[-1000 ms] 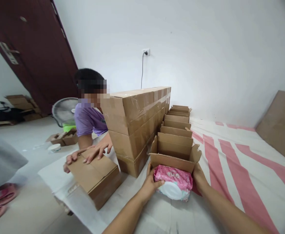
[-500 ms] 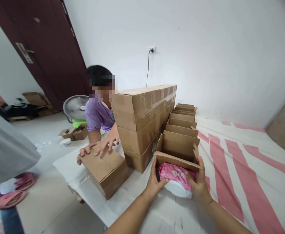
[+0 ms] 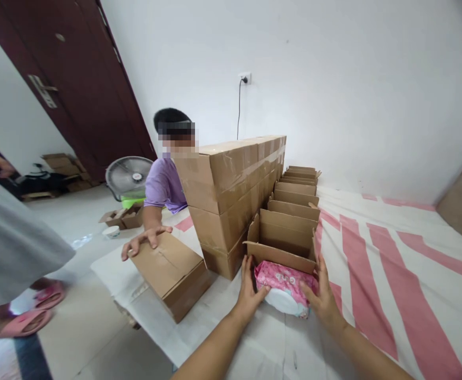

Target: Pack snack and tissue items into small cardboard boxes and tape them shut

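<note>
A pink pack of wet wipes (image 3: 287, 281) with a pale lid is between my two hands, at the near side of an open cardboard box (image 3: 290, 232). My left hand (image 3: 251, 287) grips the pack's left end, its thumb on the wrapper and its fingers up along the box's side. On the right end my right hand (image 3: 323, 295) does the same, thumb on the pack, fingers against the box's edge. A front flap stands above the pack. How far the pack sits inside the box is hidden.
Taped cartons (image 3: 234, 184) are stacked left of a row of open boxes (image 3: 296, 190). Across the table corner, a co-worker's hand (image 3: 146, 243) rests on a closed carton (image 3: 170, 269). A striped cloth (image 3: 397, 279) covers the right side. A fan (image 3: 130, 177) and another person stand at left.
One of the co-worker's hands has left the closed carton; the other stays on it. My hands, the wipes and the box have shifted only slightly.
</note>
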Demonstrator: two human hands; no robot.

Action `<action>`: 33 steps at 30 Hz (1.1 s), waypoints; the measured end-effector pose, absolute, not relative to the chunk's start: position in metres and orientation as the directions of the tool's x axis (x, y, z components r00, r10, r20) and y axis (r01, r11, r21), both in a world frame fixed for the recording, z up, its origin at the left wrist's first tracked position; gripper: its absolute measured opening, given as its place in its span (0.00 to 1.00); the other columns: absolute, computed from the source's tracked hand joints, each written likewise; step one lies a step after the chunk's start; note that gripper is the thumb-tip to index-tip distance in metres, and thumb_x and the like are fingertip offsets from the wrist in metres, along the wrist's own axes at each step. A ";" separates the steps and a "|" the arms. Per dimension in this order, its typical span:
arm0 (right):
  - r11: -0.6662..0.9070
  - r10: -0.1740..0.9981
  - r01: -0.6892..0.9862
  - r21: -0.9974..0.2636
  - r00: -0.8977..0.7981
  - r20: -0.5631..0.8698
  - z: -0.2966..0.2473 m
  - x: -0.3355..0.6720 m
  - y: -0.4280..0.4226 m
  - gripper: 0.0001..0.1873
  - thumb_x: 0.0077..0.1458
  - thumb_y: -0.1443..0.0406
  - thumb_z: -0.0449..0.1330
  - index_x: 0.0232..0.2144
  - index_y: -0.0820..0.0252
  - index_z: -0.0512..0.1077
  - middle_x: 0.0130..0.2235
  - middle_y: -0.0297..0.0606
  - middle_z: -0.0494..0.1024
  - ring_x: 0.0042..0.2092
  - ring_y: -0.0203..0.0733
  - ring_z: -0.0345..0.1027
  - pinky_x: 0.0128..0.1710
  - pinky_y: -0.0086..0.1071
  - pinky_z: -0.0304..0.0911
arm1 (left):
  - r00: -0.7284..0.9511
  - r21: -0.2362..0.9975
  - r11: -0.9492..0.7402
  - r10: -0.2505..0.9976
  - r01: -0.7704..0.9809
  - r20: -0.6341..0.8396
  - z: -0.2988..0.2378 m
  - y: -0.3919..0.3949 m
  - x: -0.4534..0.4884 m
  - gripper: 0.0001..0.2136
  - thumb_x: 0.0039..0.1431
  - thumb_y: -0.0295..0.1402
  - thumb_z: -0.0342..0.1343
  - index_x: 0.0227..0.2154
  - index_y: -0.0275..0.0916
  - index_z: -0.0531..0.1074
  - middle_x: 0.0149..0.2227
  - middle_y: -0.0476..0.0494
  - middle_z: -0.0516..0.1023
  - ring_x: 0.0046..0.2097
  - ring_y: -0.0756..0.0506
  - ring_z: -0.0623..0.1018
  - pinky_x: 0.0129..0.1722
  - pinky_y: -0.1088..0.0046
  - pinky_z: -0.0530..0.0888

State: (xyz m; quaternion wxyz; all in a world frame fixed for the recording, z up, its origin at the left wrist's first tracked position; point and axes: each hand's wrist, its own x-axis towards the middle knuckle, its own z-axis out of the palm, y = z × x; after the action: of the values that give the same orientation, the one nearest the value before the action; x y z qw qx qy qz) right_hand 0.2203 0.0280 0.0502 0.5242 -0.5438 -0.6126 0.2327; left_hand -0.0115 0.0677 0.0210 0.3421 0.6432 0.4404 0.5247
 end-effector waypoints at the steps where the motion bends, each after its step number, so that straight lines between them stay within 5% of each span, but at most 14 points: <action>1: 0.253 0.931 0.397 -0.882 0.147 0.334 0.045 0.224 0.022 0.48 0.60 0.51 0.58 0.70 0.43 0.32 0.73 0.39 0.41 0.72 0.54 0.37 0.68 0.57 0.43 | 0.063 0.896 -0.392 0.920 0.208 0.388 0.021 0.067 -0.012 0.48 0.51 0.60 0.58 0.68 0.40 0.46 0.72 0.30 0.39 0.73 0.29 0.40 0.69 0.46 0.44; 5: 0.212 0.953 0.404 -0.890 0.116 0.279 0.021 0.237 0.000 0.49 0.56 0.50 0.60 0.70 0.45 0.38 0.72 0.42 0.46 0.71 0.57 0.40 0.67 0.58 0.46 | 0.067 0.874 -0.431 0.902 0.223 0.427 0.023 0.063 -0.010 0.45 0.54 0.56 0.57 0.67 0.40 0.46 0.72 0.30 0.41 0.72 0.29 0.42 0.69 0.46 0.45; 9: 0.219 0.958 0.523 -0.824 0.044 0.282 0.006 0.237 -0.006 0.48 0.48 0.51 0.67 0.67 0.54 0.53 0.64 0.50 0.63 0.66 0.66 0.54 0.63 0.60 0.54 | 0.013 0.790 -0.494 0.850 0.362 0.526 0.041 0.047 -0.004 0.38 0.59 0.49 0.56 0.66 0.40 0.46 0.70 0.28 0.46 0.71 0.29 0.49 0.67 0.44 0.52; 14: 0.216 0.955 0.608 -0.764 0.032 0.295 0.003 0.232 -0.003 0.28 0.50 0.54 0.63 0.52 0.56 0.68 0.49 0.47 0.75 0.53 0.63 0.68 0.53 0.54 0.66 | 0.045 0.454 -0.622 0.619 0.638 0.784 0.109 0.018 -0.049 0.22 0.63 0.32 0.53 0.59 0.46 0.60 0.63 0.36 0.63 0.65 0.36 0.65 0.63 0.52 0.63; 16: 0.225 0.951 0.613 -0.758 0.032 0.308 0.003 0.231 -0.003 0.26 0.50 0.55 0.63 0.51 0.56 0.69 0.47 0.47 0.75 0.50 0.61 0.69 0.51 0.53 0.67 | 0.043 0.346 -0.524 0.594 0.778 0.803 0.134 0.015 -0.086 0.19 0.63 0.33 0.53 0.56 0.44 0.64 0.59 0.36 0.69 0.63 0.36 0.68 0.62 0.52 0.65; 22: 0.258 0.930 0.671 -0.696 0.022 0.366 0.001 0.230 -0.004 0.25 0.52 0.55 0.60 0.51 0.58 0.67 0.47 0.47 0.75 0.50 0.59 0.70 0.50 0.51 0.68 | -0.093 0.002 0.101 0.914 0.995 0.395 0.152 0.013 -0.166 0.24 0.62 0.37 0.50 0.59 0.35 0.67 0.64 0.29 0.68 0.66 0.26 0.63 0.61 0.40 0.60; 27: 0.286 0.919 0.723 -0.629 -0.023 0.392 0.003 0.228 -0.004 0.28 0.54 0.57 0.57 0.54 0.64 0.63 0.50 0.51 0.73 0.52 0.58 0.69 0.51 0.52 0.67 | -0.119 -0.154 0.158 0.965 0.975 0.234 0.156 0.009 -0.158 0.24 0.67 0.34 0.42 0.65 0.35 0.61 0.68 0.33 0.61 0.68 0.30 0.60 0.62 0.45 0.60; 33: 0.262 0.927 0.753 -0.603 -0.023 0.374 0.008 0.226 -0.005 0.23 0.55 0.58 0.57 0.49 0.66 0.66 0.45 0.53 0.75 0.48 0.59 0.71 0.48 0.52 0.69 | -0.113 -0.203 0.149 0.977 0.968 0.178 0.167 0.009 -0.149 0.25 0.68 0.34 0.42 0.65 0.37 0.59 0.67 0.34 0.62 0.68 0.31 0.61 0.62 0.46 0.60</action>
State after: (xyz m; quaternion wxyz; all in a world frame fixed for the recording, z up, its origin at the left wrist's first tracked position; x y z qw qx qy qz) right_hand 0.2258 -0.0050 0.0081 0.3654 -0.5957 -0.7053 0.1189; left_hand -0.1485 0.0092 0.1667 -0.1352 0.6520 0.7459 -0.0182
